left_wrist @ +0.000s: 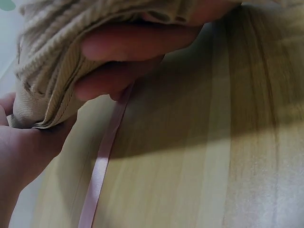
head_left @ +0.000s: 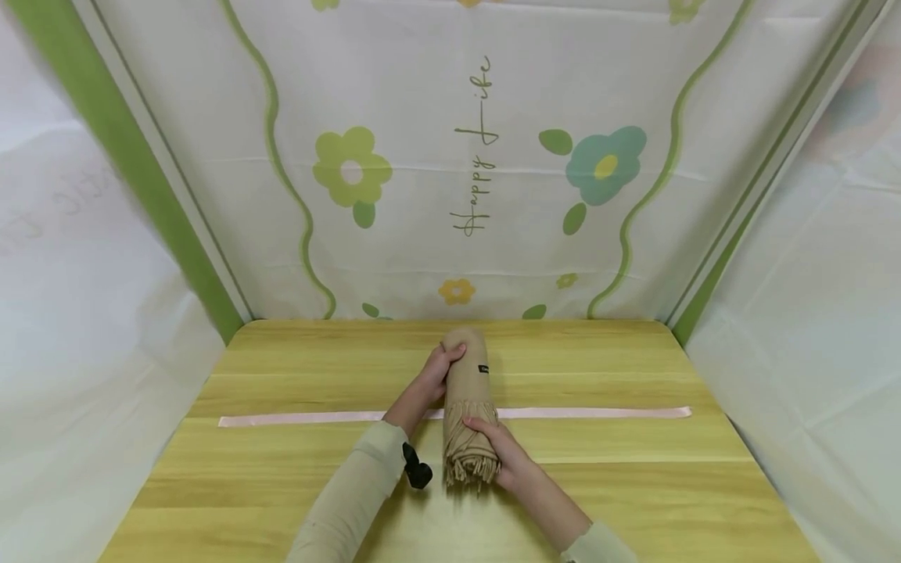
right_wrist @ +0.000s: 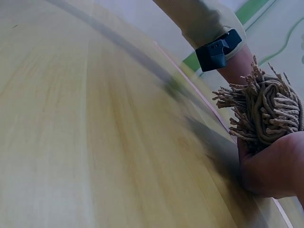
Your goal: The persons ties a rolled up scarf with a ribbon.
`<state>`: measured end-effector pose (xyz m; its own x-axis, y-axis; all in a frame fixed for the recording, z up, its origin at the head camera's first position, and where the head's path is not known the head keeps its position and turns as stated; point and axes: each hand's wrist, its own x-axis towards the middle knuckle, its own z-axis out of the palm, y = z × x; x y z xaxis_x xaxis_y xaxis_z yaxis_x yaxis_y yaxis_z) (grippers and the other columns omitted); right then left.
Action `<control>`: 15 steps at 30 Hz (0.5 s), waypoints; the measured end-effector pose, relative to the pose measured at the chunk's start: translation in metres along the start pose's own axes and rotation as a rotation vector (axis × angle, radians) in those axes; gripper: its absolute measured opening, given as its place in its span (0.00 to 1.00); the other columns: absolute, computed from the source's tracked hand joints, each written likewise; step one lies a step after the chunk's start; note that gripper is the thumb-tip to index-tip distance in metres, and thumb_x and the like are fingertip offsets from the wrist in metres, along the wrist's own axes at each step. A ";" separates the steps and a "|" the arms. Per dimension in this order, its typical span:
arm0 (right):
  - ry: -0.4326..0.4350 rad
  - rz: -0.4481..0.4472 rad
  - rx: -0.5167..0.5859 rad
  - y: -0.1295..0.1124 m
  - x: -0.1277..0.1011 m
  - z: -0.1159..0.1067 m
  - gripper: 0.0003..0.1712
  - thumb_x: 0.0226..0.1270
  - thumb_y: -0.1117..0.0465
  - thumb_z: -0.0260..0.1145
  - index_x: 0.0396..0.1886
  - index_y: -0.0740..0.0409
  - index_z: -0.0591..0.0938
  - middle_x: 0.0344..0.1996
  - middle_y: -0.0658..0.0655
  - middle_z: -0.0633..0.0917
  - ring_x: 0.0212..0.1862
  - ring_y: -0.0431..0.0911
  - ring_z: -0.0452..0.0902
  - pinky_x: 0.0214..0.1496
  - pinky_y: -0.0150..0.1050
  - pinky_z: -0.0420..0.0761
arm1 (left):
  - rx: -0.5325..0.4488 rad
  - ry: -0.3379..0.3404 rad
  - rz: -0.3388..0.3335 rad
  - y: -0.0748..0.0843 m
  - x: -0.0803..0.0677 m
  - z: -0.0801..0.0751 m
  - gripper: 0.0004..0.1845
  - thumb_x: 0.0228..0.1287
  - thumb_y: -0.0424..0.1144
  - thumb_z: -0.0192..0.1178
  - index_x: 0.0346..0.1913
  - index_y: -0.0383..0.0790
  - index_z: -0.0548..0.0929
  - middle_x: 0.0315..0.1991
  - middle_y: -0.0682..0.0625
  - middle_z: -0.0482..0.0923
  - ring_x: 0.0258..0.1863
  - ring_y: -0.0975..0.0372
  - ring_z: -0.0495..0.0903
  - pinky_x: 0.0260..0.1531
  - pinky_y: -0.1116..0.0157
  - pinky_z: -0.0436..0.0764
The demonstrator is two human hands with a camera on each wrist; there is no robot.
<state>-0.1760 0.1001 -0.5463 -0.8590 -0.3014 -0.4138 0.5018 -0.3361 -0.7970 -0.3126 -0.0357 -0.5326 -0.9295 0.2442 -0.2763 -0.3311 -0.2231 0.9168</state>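
Note:
A beige scarf [head_left: 468,383], rolled into a thick bundle with a small black label, is held lengthwise above the pink ribbon [head_left: 598,414]. My left hand [head_left: 438,369] grips its far part from the left, thumb on top. On the right, my right hand [head_left: 508,453] holds the near, fringed end with its thumb laid over the fringe. Left fingers [left_wrist: 137,45] curl under the fabric in the left wrist view. The right wrist view shows the fringe [right_wrist: 268,107] bunched above the right hand, with a gap and shadow over the tabletop.
The ribbon lies flat across the wooden table [head_left: 281,485]. A black device [head_left: 417,467] is strapped at the left wrist. White printed fabric [head_left: 408,258] hangs behind the table's far edge, and more fabric walls [head_left: 809,352] stand at both sides.

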 end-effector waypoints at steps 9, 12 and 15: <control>-0.031 0.040 0.030 -0.007 0.006 -0.001 0.41 0.70 0.50 0.62 0.72 0.60 0.53 0.46 0.55 0.80 0.44 0.45 0.82 0.49 0.40 0.85 | -0.007 0.003 -0.029 -0.003 0.010 -0.001 0.27 0.76 0.43 0.54 0.70 0.35 0.63 0.60 0.38 0.73 0.56 0.52 0.77 0.61 0.54 0.76; -0.036 0.038 0.036 -0.008 0.007 -0.001 0.40 0.71 0.50 0.61 0.72 0.60 0.52 0.45 0.54 0.80 0.43 0.44 0.82 0.47 0.40 0.85 | 0.007 0.002 -0.033 -0.003 0.011 -0.001 0.27 0.76 0.43 0.54 0.70 0.35 0.62 0.60 0.38 0.73 0.56 0.52 0.77 0.60 0.54 0.77; -0.039 0.031 0.037 -0.009 0.008 -0.002 0.40 0.71 0.51 0.61 0.72 0.60 0.51 0.44 0.54 0.81 0.42 0.44 0.83 0.47 0.40 0.86 | 0.013 0.002 -0.032 -0.002 0.013 -0.001 0.27 0.76 0.43 0.53 0.70 0.35 0.62 0.60 0.38 0.73 0.56 0.51 0.77 0.60 0.54 0.77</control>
<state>-0.1876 0.1025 -0.5430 -0.8388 -0.3467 -0.4198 0.5321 -0.3586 -0.7670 -0.3237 -0.0332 -0.5383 -0.9187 0.2495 -0.3062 -0.3588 -0.2030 0.9111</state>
